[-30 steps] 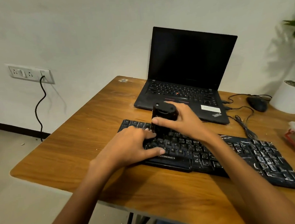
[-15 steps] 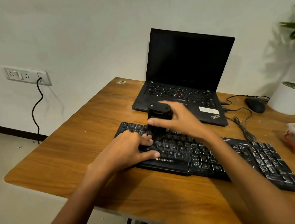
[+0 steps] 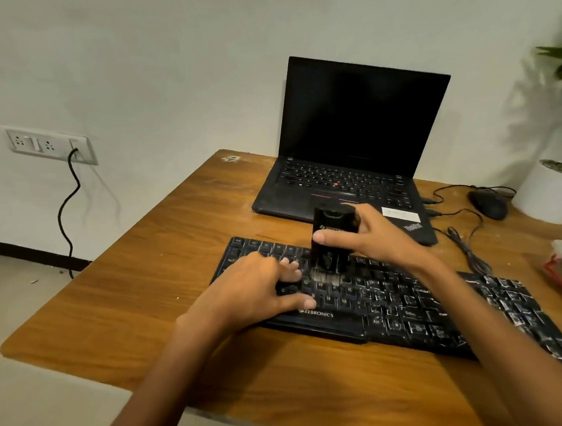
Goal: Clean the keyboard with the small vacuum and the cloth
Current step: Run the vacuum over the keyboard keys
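- A pale wall with a socket (image 3: 49, 143) off at ten o'clock backs the wooden surface (image 3: 164, 289) that carries everything.
- The keyboard (image 3: 414, 306) lies slantwise across the near half. Its four o'clock end is thick with white specks, so I'd say most of the cleaning is yet to do.
- The small vacuum (image 3: 333, 239) stands upright on the keys a little left of the middle, brush end down and touching them. It is probably held upright so the mouth sits square over the gaps.
- The right hand (image 3: 375, 235) grips the vacuum round its body, with the thumb across the front and the other fingers curled behind.
- The left hand (image 3: 255, 292) lies at nine o'clock of the vacuum, its fingers (image 3: 288, 263) spread nearly straight on the keys and holding nothing. It looks to be pinning the keyboard so it won't slide.
- An open laptop (image 3: 351, 140) with a dark screen sits at twelve o'clock and a mouse (image 3: 489, 205) at two o'clock, both apart from the work.
- I can see no cloth from here, so wiping likely comes later.
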The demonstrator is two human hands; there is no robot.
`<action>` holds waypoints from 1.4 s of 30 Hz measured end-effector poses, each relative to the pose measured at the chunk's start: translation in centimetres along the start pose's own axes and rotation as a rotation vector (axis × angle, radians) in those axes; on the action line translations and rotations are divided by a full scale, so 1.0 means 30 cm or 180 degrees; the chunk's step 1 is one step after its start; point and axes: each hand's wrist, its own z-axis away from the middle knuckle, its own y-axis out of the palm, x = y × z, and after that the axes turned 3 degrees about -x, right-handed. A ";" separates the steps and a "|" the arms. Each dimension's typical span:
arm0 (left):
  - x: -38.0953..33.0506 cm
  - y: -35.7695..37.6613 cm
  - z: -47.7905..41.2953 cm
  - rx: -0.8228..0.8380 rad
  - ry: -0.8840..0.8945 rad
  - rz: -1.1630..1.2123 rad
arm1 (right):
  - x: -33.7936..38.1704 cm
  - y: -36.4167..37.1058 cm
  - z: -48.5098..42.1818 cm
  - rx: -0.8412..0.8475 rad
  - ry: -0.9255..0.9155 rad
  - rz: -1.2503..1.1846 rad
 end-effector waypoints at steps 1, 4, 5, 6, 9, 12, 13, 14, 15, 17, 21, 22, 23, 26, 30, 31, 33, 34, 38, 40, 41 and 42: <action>0.005 0.006 0.002 -0.0016 0.0008 0.0034 | -0.001 0.001 -0.015 -0.0156 -0.0048 0.0121; 0.009 0.009 0.001 -0.0032 0.0034 0.0043 | -0.002 -0.012 -0.036 -0.0354 -0.0263 0.0261; 0.010 0.008 -0.002 -0.0037 0.0045 0.0033 | -0.001 -0.011 -0.034 -0.0170 -0.0210 0.0160; 0.010 0.009 -0.003 -0.0043 0.0053 0.0021 | -0.001 -0.006 -0.027 0.0020 -0.0116 0.0112; 0.014 0.015 0.001 -0.0035 0.0068 0.0020 | -0.020 0.000 -0.028 -0.0397 -0.0205 0.0327; 0.013 0.015 0.003 -0.0027 0.0067 0.0046 | -0.020 0.019 -0.036 -0.0412 -0.0279 0.0223; 0.015 0.014 0.001 -0.0038 0.0074 0.0055 | -0.013 0.027 -0.038 -0.0215 -0.0194 0.0105; 0.016 0.016 0.000 -0.0030 0.0081 0.0056 | -0.013 0.030 -0.040 -0.0184 -0.0149 0.0077; 0.015 0.017 -0.001 -0.0019 0.0090 0.0054 | -0.022 0.025 -0.047 -0.0322 -0.0163 0.0133; 0.017 0.021 0.000 -0.0038 0.0105 0.0061 | -0.031 0.014 -0.058 -0.0669 -0.0257 0.0334; 0.020 0.024 0.003 -0.0087 0.0128 0.0070 | -0.036 0.035 -0.051 -0.0370 -0.0160 0.0041; 0.019 0.024 0.004 -0.0073 0.0136 0.0056 | -0.044 0.026 -0.053 -0.0424 -0.0138 0.0170; 0.019 0.023 0.004 -0.0078 0.0147 0.0040 | -0.049 0.009 -0.062 -0.0509 -0.0174 0.0445; 0.013 0.015 0.002 -0.0021 0.0092 -0.0060 | -0.028 -0.006 -0.081 -0.0658 -0.0292 0.0714; -0.029 -0.005 -0.046 -0.0121 -0.0002 -0.0302 | 0.040 0.077 -0.103 -0.0579 -0.0560 0.0095; -0.038 -0.006 -0.055 -0.0181 -0.0020 -0.0346 | 0.044 0.090 -0.108 -0.0507 -0.0604 0.0098; -0.039 0.005 -0.059 -0.0117 -0.0070 -0.0393 | 0.029 0.093 -0.100 -0.0440 -0.0539 0.0158; -0.031 0.016 -0.055 -0.0072 -0.0074 -0.0375 | 0.015 0.079 -0.086 -0.0426 -0.0478 0.0237; 0.000 0.028 -0.032 -0.0064 0.0008 -0.0085 | -0.035 -0.046 -0.002 -0.0105 -0.0142 0.0725; 0.000 0.028 -0.033 -0.0061 0.0030 -0.0046 | -0.033 -0.096 0.014 -0.0068 0.0006 0.0825; -0.003 0.028 -0.034 -0.0064 0.0035 -0.0054 | -0.022 -0.103 0.008 -0.0093 -0.0026 0.0856; -0.007 0.027 -0.034 -0.0070 0.0029 -0.0070 | -0.006 -0.094 -0.008 -0.0145 -0.0125 0.0843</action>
